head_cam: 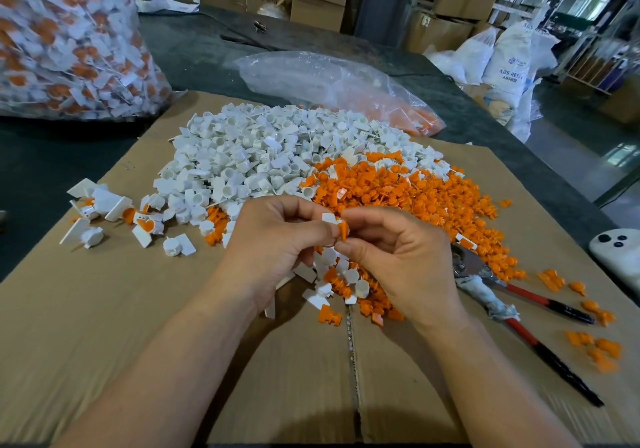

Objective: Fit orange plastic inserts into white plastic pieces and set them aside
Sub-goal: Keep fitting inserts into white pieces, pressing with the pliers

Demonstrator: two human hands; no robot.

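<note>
My left hand [277,239] pinches a white plastic piece [329,219] between thumb and fingers. My right hand [394,257] pinches an orange insert [343,230] right against that white piece, above the cardboard. Behind my hands lies a big heap of white pieces [263,156], and to its right a heap of orange inserts [408,198]. A few assembled white-and-orange pieces [145,224] lie in a small group at the left.
A flattened cardboard sheet [104,309] covers the dark table. Red-handled pliers [512,305] lie at the right, beside a white device [616,250]. A large clear bag of assembled pieces [65,39] stands at the back left; a clear bag with orange inserts [346,87] lies behind the heaps.
</note>
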